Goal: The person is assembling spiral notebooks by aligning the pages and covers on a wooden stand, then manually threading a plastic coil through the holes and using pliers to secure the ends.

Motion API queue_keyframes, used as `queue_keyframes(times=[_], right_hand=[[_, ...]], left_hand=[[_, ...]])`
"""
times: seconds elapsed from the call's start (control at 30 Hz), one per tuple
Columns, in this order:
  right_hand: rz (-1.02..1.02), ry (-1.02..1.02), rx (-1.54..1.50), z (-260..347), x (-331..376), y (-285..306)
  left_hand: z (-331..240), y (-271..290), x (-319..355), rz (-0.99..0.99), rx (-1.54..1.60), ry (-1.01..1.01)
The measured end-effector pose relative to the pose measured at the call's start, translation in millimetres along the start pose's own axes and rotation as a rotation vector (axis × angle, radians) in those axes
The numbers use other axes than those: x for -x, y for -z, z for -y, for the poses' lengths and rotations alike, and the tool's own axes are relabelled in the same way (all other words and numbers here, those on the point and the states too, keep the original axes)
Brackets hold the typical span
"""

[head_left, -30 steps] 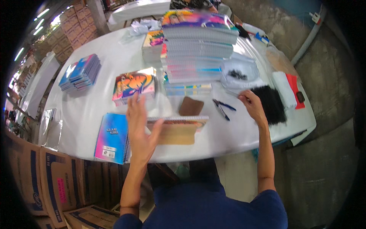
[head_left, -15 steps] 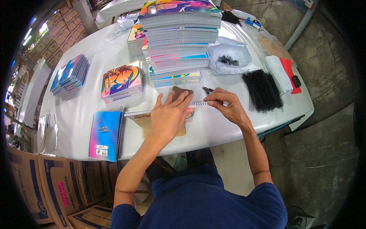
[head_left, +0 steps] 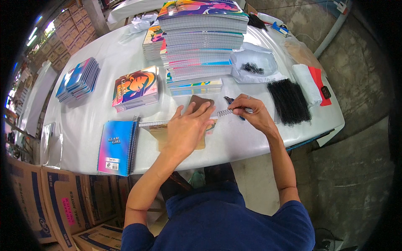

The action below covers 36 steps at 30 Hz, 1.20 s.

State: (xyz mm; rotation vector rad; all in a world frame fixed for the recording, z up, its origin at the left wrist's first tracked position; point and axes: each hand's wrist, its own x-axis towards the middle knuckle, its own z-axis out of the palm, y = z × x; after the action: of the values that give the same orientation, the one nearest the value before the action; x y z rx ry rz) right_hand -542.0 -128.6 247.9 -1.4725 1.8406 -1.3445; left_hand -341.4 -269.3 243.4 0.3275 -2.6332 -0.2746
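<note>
My left hand point(head_left: 184, 130) lies with fingers spread over a small stack of notebook pages point(head_left: 155, 125), pressing it to the table. A brown pad point(head_left: 202, 99) shows under its fingertips, and a tan board point(head_left: 162, 142) sticks out beneath the palm. My right hand point(head_left: 254, 113) pinches a thin dark spiral binding coil point(head_left: 224, 112). The coil's free end points left toward the pages' right end, with a small gap between. Pliers with dark handles point(head_left: 229, 100) rest beside the right fingers, partly hidden by them.
A tall notebook stack point(head_left: 201, 46) stands ahead, with a shorter stack point(head_left: 136, 90) to its left. A bound blue-pink notebook point(head_left: 115, 146) lies near the front left edge, more blue notebooks point(head_left: 79, 79) farther back. Black coils point(head_left: 289, 102) are heaped at right beside a white wrapper point(head_left: 255, 58).
My right hand has drawn the coil slightly right, away from the pages, and its free end now tilts lower. My left hand stays pressed on the pages. The view has shifted slightly.
</note>
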Motion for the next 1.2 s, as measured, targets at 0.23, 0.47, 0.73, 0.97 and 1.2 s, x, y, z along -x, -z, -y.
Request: queue_keyframes(times=[0.23,0.47,0.73,0.97,1.2], right_hand=[[0.017,-0.031,-0.006,1.2,-0.5,-1.1],[0.131,0.104,-0.023,2.9,-4.6,-1.3],[0.123,0.075,0.040,4.5,-6.4,0.7],[0.193,0.067,0.020,4.4,-7.1,3.9],[0.159,0.039,-0.046,2.0,-6.7,6.5]], left_hand=[[0.5,1.1,0.5,-0.008,0.012,-0.010],[0.1,1.8,1.7,0.009,0.007,-0.008],[-0.7,2.8,1.2,0.014,0.000,-0.008],[1.3,1.8,2.5,0.007,0.012,-0.020],[1.8,0.5,2.2,-0.009,0.007,-0.032]])
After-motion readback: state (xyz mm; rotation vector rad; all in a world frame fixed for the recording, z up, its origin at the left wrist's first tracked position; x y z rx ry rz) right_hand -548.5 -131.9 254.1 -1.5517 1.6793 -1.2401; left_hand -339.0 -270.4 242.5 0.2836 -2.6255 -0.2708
